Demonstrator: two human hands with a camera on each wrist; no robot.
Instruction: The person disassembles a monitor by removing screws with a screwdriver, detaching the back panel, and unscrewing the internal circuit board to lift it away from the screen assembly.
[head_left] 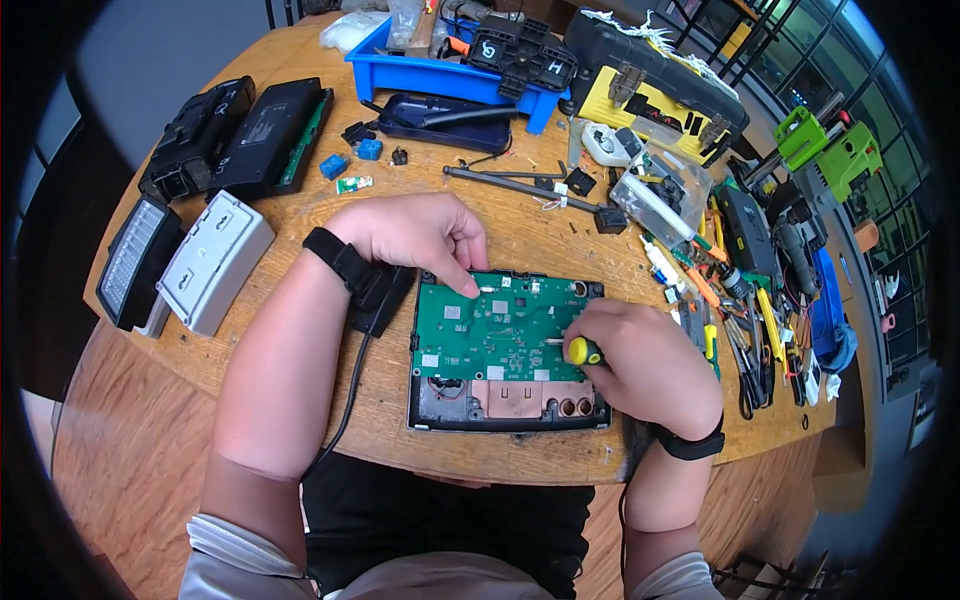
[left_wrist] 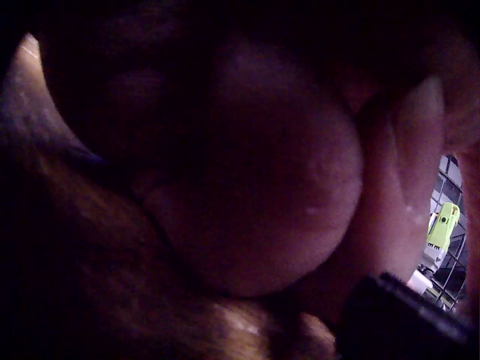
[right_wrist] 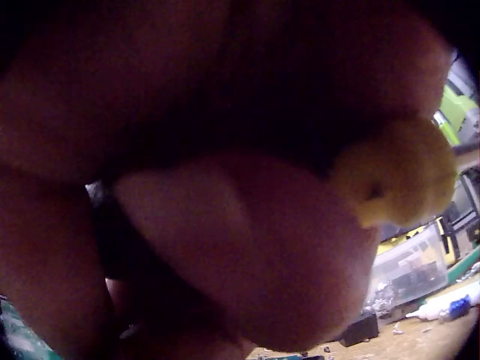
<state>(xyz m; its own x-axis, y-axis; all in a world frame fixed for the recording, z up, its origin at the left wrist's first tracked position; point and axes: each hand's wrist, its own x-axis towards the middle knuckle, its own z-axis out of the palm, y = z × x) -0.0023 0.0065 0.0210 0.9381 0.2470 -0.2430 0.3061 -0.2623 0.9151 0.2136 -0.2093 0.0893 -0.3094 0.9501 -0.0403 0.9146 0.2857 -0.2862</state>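
A green circuit board (head_left: 460,335) lies in an opened black device casing (head_left: 412,400) at the table's front edge. My left hand (head_left: 425,235) is at the far edge, thumb on the board and the other fingers bent down behind the rim. In my right hand (head_left: 640,355) I grip a stubby screwdriver (head_left: 583,350) by its yellow handle, its short shaft over the board's right side. The right wrist view shows the yellow handle (right_wrist: 409,176) beside the fingers. Dark, close skin fills most of the left wrist view.
Black battery-like units (head_left: 265,130) and a white housing (head_left: 215,260) stand at left. At the back are a blue bin (head_left: 410,75) and a yellow-black toolbox (head_left: 640,105). Loose tools, including scissors (head_left: 745,385), and a clear box (head_left: 660,195) crowd the right. A long bar (head_left: 520,187) lies behind the casing.
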